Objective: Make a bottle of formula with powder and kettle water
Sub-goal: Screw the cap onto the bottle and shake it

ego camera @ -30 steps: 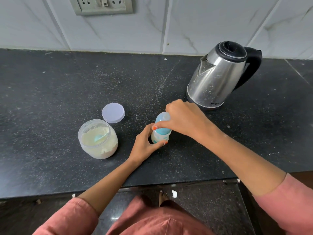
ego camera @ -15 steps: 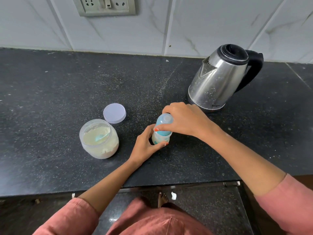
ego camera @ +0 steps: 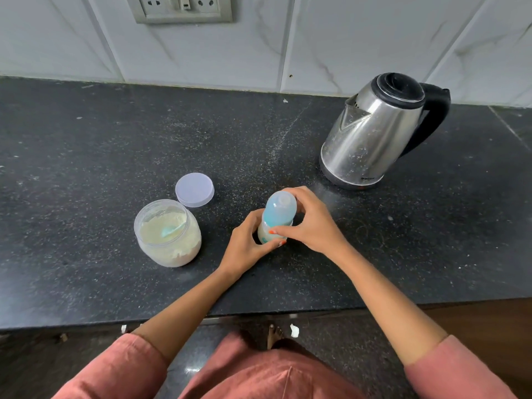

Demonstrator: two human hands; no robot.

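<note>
Left hand point(ego camera: 247, 249) grips the bottle point(ego camera: 276, 220) steady near the worktop's front edge; right hand point(ego camera: 309, 223) pinches its cap, likely twisting.

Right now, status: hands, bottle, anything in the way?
Left hand grips bottle low; right hand grips its blue cap. Bottle upright on counter. Open powder jar left, kettle back right, both apart from it.
</note>
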